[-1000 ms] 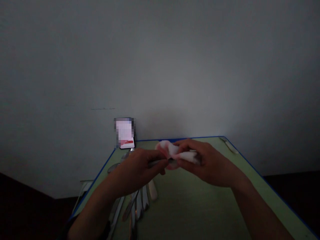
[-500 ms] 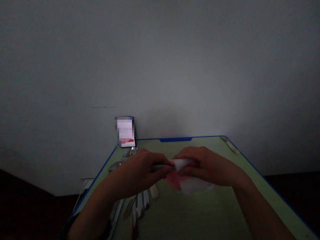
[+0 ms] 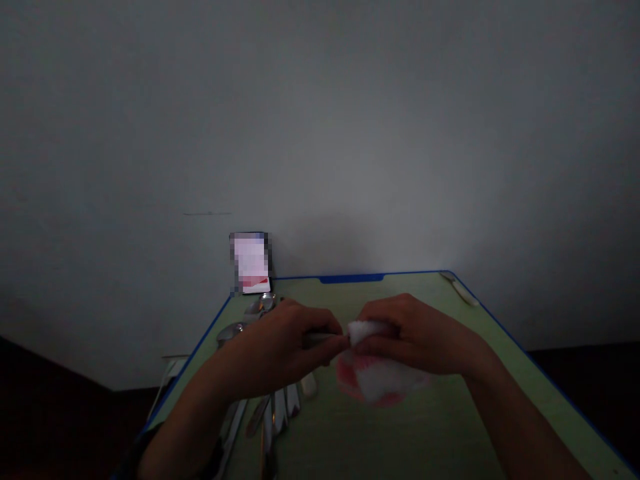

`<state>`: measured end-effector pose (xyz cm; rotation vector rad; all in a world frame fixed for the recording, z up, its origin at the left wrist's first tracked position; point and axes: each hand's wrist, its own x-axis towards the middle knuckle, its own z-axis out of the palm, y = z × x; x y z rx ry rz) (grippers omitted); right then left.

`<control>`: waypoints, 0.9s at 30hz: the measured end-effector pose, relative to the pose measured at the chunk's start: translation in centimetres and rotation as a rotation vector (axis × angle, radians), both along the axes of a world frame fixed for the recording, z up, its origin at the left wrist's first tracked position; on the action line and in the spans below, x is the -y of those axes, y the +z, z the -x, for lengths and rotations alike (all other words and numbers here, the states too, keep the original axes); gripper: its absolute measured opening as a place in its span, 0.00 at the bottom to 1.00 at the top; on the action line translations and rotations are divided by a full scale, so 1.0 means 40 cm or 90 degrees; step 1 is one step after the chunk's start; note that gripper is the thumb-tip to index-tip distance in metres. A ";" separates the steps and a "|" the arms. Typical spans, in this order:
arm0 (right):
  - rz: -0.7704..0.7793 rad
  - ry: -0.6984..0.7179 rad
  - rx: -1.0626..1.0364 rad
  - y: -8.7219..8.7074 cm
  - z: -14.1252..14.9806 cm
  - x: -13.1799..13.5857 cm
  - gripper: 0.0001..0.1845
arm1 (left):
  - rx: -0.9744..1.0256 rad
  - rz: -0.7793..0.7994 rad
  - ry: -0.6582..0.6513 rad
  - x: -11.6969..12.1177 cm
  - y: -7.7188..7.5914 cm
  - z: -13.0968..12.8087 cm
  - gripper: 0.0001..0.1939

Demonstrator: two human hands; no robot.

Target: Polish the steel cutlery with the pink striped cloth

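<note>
Over the middle of the table, my left hand [image 3: 305, 337] is closed around the slim, greyish handle [image 3: 320, 338] of a utensil whose kind I cannot make out. Its other end runs into a white and pink cloth [image 3: 385, 380], which hides it. My right hand [image 3: 405, 337] pinches that cloth around the utensil, thumb below and fingers on top, and the loose part of the cloth hangs under the hand. Beneath and beside my left forearm lie several metal spoons [image 3: 231, 333] and other cutlery handles [image 3: 281, 408], partly covered by the arm.
A phone [image 3: 253, 263] with a lit, partly blurred screen leans on the wall [image 3: 350, 167] at the back left. A small knife-like tool with a pale handle [image 3: 465, 293] rests near the back right corner. The pale green table [image 3: 400, 440] has a blue edge.
My two hands have drawn slightly apart, and a little more of the utensil shows between them. The cloth's loose part has swung lower. The things on the table have stayed put.
</note>
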<state>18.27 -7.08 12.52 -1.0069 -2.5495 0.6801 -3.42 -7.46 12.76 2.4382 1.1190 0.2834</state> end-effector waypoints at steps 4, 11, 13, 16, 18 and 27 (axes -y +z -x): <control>-0.005 -0.010 0.001 0.003 0.002 0.001 0.14 | 0.004 -0.006 -0.005 -0.001 -0.001 -0.002 0.17; -0.013 -0.005 0.000 0.001 0.002 -0.002 0.14 | 0.019 0.014 -0.017 0.000 0.003 -0.003 0.15; -0.013 0.003 0.000 0.001 0.001 -0.001 0.14 | 0.024 0.018 -0.022 0.001 0.004 -0.004 0.15; -0.017 0.023 -0.001 0.004 0.000 -0.001 0.14 | 0.026 0.023 -0.022 0.002 0.004 -0.005 0.16; -0.017 0.030 -0.003 0.005 0.000 -0.001 0.13 | 0.028 0.024 -0.023 0.002 0.004 -0.006 0.16; 0.006 0.020 0.003 0.006 -0.003 0.000 0.14 | 0.033 0.041 -0.021 0.002 0.006 -0.008 0.17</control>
